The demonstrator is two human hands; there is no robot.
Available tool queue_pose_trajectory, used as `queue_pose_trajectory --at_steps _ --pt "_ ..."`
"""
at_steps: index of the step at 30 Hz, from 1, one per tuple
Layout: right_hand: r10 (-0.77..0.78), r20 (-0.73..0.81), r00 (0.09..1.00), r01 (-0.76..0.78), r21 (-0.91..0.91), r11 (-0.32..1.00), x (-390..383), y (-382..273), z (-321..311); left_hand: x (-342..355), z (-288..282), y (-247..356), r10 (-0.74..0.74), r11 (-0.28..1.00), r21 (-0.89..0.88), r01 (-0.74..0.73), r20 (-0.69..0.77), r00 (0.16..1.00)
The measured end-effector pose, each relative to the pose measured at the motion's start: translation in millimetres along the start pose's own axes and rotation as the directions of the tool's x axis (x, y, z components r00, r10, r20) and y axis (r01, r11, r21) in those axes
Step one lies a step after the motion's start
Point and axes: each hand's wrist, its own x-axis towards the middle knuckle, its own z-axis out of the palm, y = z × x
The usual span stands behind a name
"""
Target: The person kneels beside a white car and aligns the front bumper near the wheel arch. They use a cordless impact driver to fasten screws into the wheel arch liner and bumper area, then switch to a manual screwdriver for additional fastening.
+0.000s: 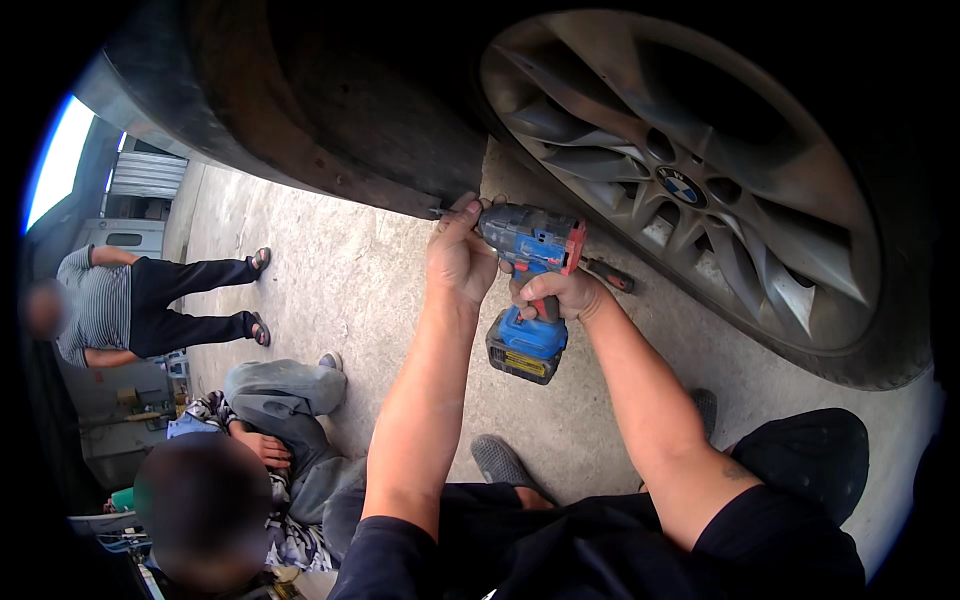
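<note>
A blue and black cordless impact driver (530, 240) with red trim is held level, its nose pointing left to the lower edge of the car's dark bumper (385, 150). My right hand (560, 292) is wrapped round its grip, above the blue and black battery (525, 347). With bent fingers my left hand (460, 260) closes round the front end of the driver, close against the bumper edge. A small metal tip shows just past those fingers; whether it is a bit or a screw I cannot tell. Behind the driver, a screwdriver (612, 275) with a red and black handle lies partly hidden.
A car wheel (680, 185) with a grey multi-spoke rim stands at the right, close to my right hand. Concrete floor (320, 260) lies below. A person (290, 410) sits at the lower left; another person (160, 300) in a striped shirt stands farther left.
</note>
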Motion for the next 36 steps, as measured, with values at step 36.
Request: queue_pose_trajectory --at_steps 36 --pt "-0.214 -0.119 0.97 0.163 -0.339 0.927 12.4 33.0 28.7 -17.6 -18.2 3.9 0.112 0.947 0.297 -0.118 0.038 0.993"
